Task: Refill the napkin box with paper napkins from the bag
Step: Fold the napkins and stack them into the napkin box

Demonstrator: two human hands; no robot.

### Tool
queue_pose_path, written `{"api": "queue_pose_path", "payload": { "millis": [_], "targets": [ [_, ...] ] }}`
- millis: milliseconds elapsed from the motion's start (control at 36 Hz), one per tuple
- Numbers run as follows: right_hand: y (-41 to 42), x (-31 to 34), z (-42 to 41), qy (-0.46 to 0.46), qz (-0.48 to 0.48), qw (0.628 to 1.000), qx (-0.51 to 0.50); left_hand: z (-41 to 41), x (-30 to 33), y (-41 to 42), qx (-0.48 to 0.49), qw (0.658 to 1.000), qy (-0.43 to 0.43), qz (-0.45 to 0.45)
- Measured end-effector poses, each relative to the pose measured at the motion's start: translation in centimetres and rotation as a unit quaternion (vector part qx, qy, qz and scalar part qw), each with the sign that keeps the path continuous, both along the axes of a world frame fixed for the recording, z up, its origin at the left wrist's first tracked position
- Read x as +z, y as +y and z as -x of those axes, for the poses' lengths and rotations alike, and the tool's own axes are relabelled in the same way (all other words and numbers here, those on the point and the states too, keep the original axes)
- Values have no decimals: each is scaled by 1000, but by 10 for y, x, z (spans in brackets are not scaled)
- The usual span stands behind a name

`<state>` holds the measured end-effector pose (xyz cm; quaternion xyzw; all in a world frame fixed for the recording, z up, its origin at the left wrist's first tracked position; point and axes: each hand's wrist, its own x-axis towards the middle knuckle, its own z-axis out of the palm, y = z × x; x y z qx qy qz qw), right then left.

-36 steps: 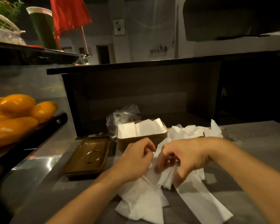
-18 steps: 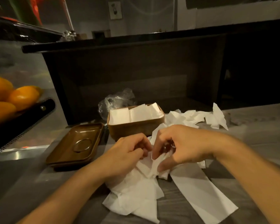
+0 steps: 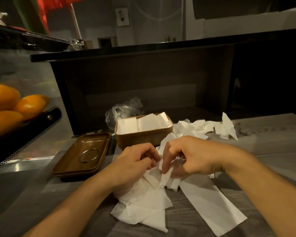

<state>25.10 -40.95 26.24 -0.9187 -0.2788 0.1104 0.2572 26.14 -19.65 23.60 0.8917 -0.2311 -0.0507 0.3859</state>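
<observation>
A brown napkin box stands mid-counter, holding folded white napkins. A crumpled clear plastic bag lies just behind it. In front of the box, my left hand and my right hand meet over a loose pile of white paper napkins. Both hands pinch the same crumpled napkin between curled fingers and thumbs. A long flat napkin strip stretches toward the lower right.
The box's brown lid lies upside down left of the box. More crumpled napkins are strewn to the right of the box. Orange fruit sits behind a glass case at left. A dark raised counter walls off the back.
The camera has tilted, shifting the scene in frame. My hands stay together over the pile, working the same napkin, with the fingers drawn a little closer.
</observation>
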Motion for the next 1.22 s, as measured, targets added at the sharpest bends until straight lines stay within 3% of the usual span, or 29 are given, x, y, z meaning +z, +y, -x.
{"api": "queue_pose_path", "payload": {
  "millis": [306, 472, 611, 722, 861, 972, 1028, 1111, 1222],
  "targets": [
    [2, -4, -5, -5, -31, 999, -26, 0, 1, 2, 10, 1000, 1, 22],
    [2, 1, -2, -63, -119, 990, -46, 0, 6, 2, 5, 996, -31, 81],
    [6, 12, 4, -80, -294, 952, -38, 9, 20, 6, -26, 955, 144, 257],
    [12, 14, 6, -91, -374, 922, -49, 22, 33, 5, -121, 920, 224, 299],
    [15, 13, 4, -116, -403, 905, -69, 22, 31, -1, -97, 916, 256, 292],
    [18, 8, 0, -84, -378, 918, -85, 18, 27, -3, -57, 929, 237, 279],
    [20, 5, 0, -115, -369, 916, -107, 16, 25, -2, -47, 928, 243, 278],
    [22, 3, 0, -212, -357, 902, -120, 16, 25, -1, -82, 897, 301, 313],
    [25, 3, -1, -245, -348, 898, -110, 17, 24, 0, -119, 861, 371, 327]
  ]
}}
